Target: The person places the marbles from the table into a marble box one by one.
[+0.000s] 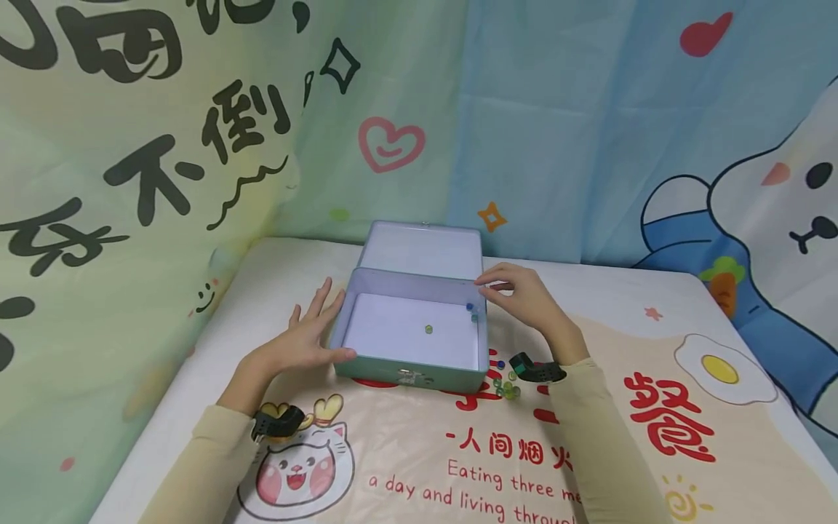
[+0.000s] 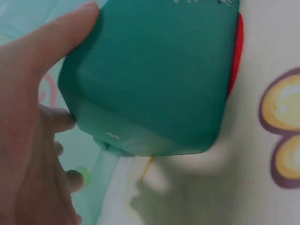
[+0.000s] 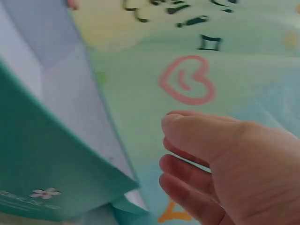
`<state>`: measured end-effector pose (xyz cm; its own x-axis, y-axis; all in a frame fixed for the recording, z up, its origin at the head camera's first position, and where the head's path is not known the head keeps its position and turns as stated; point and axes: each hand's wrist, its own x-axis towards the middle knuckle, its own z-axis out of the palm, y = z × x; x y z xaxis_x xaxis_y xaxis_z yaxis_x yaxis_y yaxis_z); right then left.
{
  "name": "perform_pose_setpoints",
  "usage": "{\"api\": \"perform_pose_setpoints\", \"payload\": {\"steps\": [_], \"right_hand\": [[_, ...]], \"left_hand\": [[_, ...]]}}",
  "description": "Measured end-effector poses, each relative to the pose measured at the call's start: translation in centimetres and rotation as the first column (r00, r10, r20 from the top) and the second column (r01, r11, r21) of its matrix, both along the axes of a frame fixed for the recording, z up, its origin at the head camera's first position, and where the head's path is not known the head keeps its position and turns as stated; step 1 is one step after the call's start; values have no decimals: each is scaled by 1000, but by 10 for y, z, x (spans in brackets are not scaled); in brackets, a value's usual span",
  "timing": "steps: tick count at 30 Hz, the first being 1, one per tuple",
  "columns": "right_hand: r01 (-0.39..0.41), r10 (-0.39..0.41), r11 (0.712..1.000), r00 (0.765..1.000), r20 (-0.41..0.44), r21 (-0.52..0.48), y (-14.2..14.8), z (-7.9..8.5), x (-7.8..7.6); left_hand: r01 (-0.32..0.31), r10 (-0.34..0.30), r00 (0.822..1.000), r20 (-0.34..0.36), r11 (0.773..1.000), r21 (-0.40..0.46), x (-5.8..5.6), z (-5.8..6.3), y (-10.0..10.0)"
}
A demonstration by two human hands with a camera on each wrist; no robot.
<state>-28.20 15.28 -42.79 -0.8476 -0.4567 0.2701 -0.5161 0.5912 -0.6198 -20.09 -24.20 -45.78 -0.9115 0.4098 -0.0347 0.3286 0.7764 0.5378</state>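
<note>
At a counter (image 1: 609, 291) backed by a cartoon-print curtain (image 1: 543, 145), the head camera shows a person at a green hinged-lid box (image 1: 373, 369), its lid (image 1: 422, 249) standing open behind. The left hand (image 1: 302, 340) spreads wide along the left wall, thumb at the front corner. The right hand (image 1: 527, 298) is at the right rim near the back, fingers bent and the gap narrow; whether they pinch anything cannot be told. A yellow-green bead (image 1: 428, 330) lies on the box floor, blue beads (image 1: 469, 306) by the right wall; loose green beads (image 1: 507, 391) cluster outside, just beside the front right corner. The step appears to be placing beads inside, best done with the left hand bracing the box and the right releasing low, past the rim. Room looks freest to the right, though the right sleeve (image 1: 609, 444) passes near the loose beads; lid and curtain tighten the space behind.

From the left wrist, the thumb rests on the box's edge, its fingers reaching beyond; a light touch should prevent tipping.

From the right wrist, the right hand appears apart from the box's sharp corner, no bead visible at its fingertips, leaving space for a sideways approach.
</note>
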Motion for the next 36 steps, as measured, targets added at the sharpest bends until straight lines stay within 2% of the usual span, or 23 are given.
{"api": "perform_pose_setpoints", "payload": {"steps": [3,5,12,16,21,24,36], "right_hand": [[40,-41,998,999,-11,-39,10,1,5],[61,-61,998,998,-5,-32,16,1,9],[68,-74,994,995,67,82,23,2,15],[75,-103,980,984,144,186,28,2,20],[16,-121,948,943,311,318,30,-7,26],[-30,-111,939,916,385,342,29,-11,30],[-129,-61,923,881,469,362,23,-15,36]], "left_hand": [[2,-2,1000,16,1000,-4,-1,2,1],[3,-3,1000,22,1000,-7,-2,4,2],[-13,14,999,45,1000,-14,-1,6,-2],[-5,6,999,52,1000,-23,0,8,-4],[13,-11,997,72,999,-40,-1,10,-2],[16,-12,997,82,999,-48,-1,11,-2],[9,-4,995,98,999,-47,1,11,0]]}}
